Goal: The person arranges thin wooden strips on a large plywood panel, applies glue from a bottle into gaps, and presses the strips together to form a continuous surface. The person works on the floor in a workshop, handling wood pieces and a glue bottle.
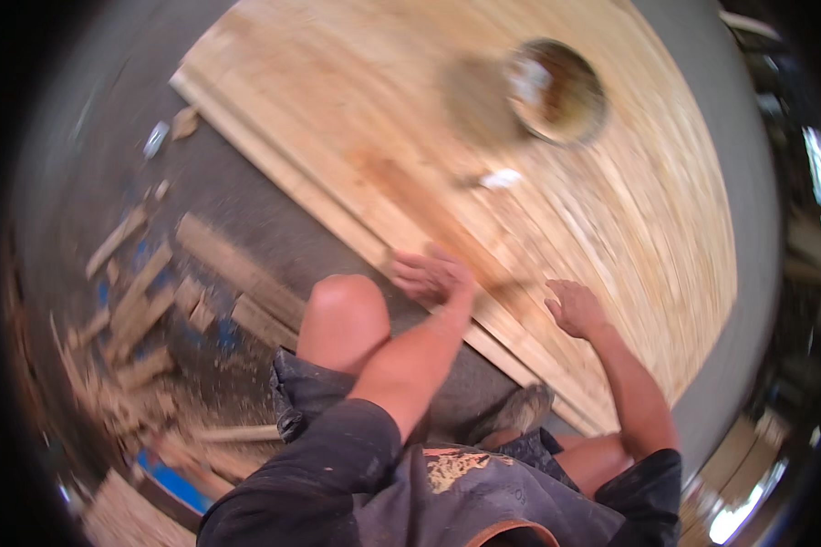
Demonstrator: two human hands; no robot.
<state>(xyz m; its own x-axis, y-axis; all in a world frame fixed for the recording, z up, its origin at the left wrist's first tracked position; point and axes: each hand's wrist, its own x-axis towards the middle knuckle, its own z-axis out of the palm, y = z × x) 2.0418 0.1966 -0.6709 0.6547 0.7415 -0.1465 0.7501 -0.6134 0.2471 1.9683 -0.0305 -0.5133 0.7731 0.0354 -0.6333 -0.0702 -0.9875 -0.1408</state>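
Observation:
A large pale panel of joined wooden boards (319,100) lies in front of me, with a darker brown strip (420,205) along its near part. My left hand (435,273) is at the panel's near edge, fingers stretched out and nothing visible in them. Whether it presses on the wood I cannot tell. To its right, over the panel's surface, my right hand (575,308) has its fingers apart and loosely bent, with nothing seen in it. A round tub (586,77) with brownish and white contents stands farther off on the panel. Between it and my hands lies a small blurred white thing (500,179).
Wood offcuts (137,319) and sawdust litter the floor at the left, with a blue piece (171,481) among them. A bare knee (345,314) and a shoe (524,407) are close to the panel's near edge. Stacked boards (743,460) show at the right.

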